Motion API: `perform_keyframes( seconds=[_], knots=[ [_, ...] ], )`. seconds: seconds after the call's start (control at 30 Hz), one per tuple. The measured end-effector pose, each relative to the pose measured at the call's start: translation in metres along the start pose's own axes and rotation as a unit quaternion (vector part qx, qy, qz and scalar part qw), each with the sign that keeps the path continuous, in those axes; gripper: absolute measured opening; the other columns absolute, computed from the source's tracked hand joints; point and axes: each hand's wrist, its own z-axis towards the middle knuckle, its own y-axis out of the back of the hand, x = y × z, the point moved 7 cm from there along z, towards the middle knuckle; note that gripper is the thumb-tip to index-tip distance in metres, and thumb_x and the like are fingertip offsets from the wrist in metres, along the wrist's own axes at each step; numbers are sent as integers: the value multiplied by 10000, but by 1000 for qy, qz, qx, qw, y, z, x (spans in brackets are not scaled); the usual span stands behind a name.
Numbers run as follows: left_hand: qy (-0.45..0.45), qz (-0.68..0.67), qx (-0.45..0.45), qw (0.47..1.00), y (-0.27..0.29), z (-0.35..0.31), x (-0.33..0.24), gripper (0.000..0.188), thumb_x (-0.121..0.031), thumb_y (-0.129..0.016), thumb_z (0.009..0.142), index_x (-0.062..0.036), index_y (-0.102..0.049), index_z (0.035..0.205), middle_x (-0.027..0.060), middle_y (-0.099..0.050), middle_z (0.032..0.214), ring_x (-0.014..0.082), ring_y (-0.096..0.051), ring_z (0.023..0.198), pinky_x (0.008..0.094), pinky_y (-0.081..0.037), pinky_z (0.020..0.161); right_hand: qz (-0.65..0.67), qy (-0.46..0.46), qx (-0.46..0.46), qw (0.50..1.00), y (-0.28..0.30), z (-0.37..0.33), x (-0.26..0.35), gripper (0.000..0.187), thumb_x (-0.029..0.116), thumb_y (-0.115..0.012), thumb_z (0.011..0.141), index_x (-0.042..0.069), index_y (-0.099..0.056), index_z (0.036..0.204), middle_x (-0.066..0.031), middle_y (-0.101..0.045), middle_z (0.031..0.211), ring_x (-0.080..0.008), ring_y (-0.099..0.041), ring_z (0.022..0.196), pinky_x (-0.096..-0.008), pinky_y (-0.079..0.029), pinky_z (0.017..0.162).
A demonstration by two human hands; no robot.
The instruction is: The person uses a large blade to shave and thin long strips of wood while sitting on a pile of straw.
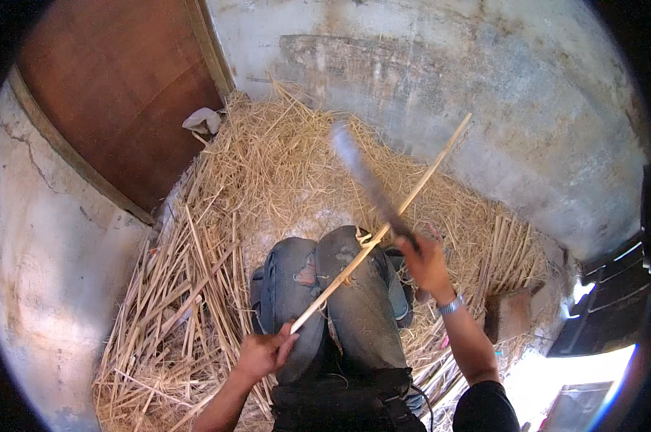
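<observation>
My left hand (263, 354) is closed around the lower end of a long, pale wooden strip (333, 287), perhaps split bamboo. The strip slants across my knees and up toward the far right. In my right hand (425, 268) is the handle of a long knife (374, 189). Its blade, smeared by motion, points to the far left and crosses the strip in view; whether the two touch I cannot tell. Thin curled shavings (365, 237) cling to the strip above my right knee.
Straw-like shavings (282, 155) cover the floor ahead. Loose strips (189, 288) lie piled on the left, with more strips (495, 248) at right near a wooden block (508, 315). A stained wall (426, 79) and a brown door (124, 86) enclose the far side.
</observation>
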Motion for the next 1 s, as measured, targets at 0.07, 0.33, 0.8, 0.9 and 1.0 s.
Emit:
perform_keyframes(
  seconds=[0.07, 0.33, 0.8, 0.9, 1.0],
  knots=[
    [1, 5, 3, 1000, 4, 4, 0, 249, -214, -710, 914, -9, -742, 1051, 155, -614, 571, 269, -618, 445, 376, -482, 454, 66, -74, -34, 995, 12, 20, -16, 458, 388, -633, 962, -39, -587, 802, -217, -542, 600, -308, -573, 527, -429, -436, 528],
    [25, -55, -1, 998, -5, -2, 8, 238, -214, -717, 911, 9, -747, 988, 210, -624, 608, 279, -642, 470, 365, -509, 480, -58, 79, 159, 983, -33, -54, 39, 506, 468, -626, 945, -22, -592, 825, -239, -585, 661, -441, -585, 610, -486, -453, 563],
    [6, -31, -4, 1000, 3, -1, -2, 225, -222, -707, 918, -10, -755, 979, 190, -598, 556, 287, -605, 429, 387, -483, 450, -15, 51, 77, 996, -29, -45, 30, 442, 410, -597, 976, -11, -602, 841, -226, -606, 663, -430, -608, 626, -443, -479, 551],
    [22, -52, -8, 998, -2, 1, 2, 210, -203, -706, 917, -6, -757, 971, 194, -609, 577, 279, -609, 430, 377, -482, 452, -121, 128, 183, 967, -37, -77, 57, 448, 414, -627, 958, -8, -588, 814, -235, -583, 658, -435, -583, 613, -456, -460, 553],
    [50, -86, -7, 995, -3, -2, 0, 216, -191, -699, 921, 6, -751, 996, 198, -616, 596, 272, -617, 441, 359, -491, 473, -9, 97, 171, 980, -35, -58, 32, 435, 379, -661, 945, -14, -572, 780, -210, -519, 617, -314, -497, 544, -413, -440, 562]
  ],
)
